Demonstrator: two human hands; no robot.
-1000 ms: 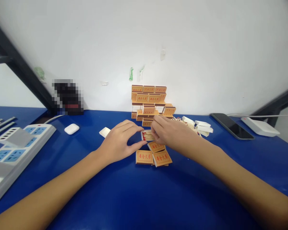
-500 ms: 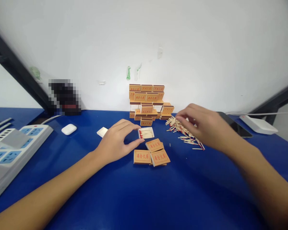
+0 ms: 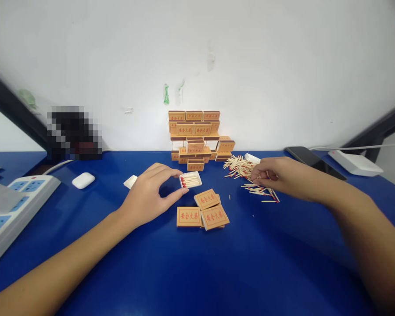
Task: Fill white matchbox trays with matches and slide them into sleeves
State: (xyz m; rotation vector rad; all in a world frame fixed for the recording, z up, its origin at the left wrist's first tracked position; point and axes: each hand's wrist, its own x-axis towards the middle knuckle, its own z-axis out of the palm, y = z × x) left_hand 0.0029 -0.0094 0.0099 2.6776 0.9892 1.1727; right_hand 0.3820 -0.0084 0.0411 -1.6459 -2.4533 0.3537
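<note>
My left hand (image 3: 148, 195) grips the left end of a small white matchbox tray (image 3: 197, 181) between thumb and fingers. Several red-tipped matches (image 3: 191, 181) lie in that tray. Over the right side of a loose heap of matches (image 3: 238, 166) is my right hand (image 3: 276, 175), its thumb and fingers drawn together; whatever is between them is hidden. Orange matchbox covers (image 3: 188, 216) lie flat in a small overlapping group in front of the tray. Behind it, more matchboxes (image 3: 194, 142) are stacked in tiers against the wall.
A white tray (image 3: 252, 158) sits behind the match heap, another (image 3: 130, 181) left of my left hand. On the left are a white earphone case (image 3: 83, 180) and a power strip (image 3: 36, 193). A black phone (image 3: 312, 162) and white box (image 3: 355, 163) lie at right.
My right hand has come down from above the match heap to its right side, uncovering the white tray behind. My left hand keeps its grip on the tray. The view has shifted slightly.
</note>
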